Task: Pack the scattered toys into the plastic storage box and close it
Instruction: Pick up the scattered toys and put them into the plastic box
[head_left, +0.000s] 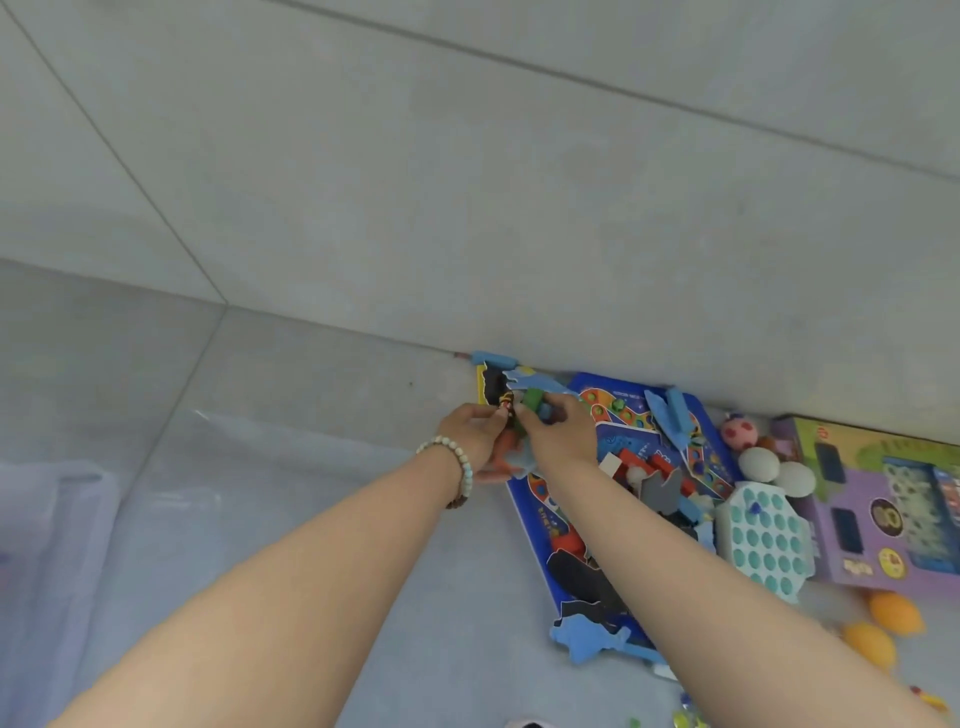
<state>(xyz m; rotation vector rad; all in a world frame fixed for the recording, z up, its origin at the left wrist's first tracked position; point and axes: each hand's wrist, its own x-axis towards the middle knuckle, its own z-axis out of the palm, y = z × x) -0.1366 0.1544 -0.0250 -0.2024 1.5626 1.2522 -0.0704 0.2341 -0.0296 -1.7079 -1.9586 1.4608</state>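
Observation:
Both arms reach forward to a heap of toys against the wall. My left hand (475, 436), with a bead bracelet on its wrist, holds an orange toy figure (506, 454) and pinches a small dark piece at its fingertips. My right hand (558, 431) grips a green block (532, 399) just above the blue game board (618, 415). Foam animal cutouts, red blocks and grey pieces lie on the board. The clear plastic storage box (57, 519) shows only faintly at the left edge.
Right of the board lie a teal pop-bubble toy (763, 535), two pale eggs (774, 467), a pink ball (740, 431), a purple toy carton (883, 499) and orange plastic lemons (883, 623). A clear plastic sheet (260, 493) lies on the grey tiled floor.

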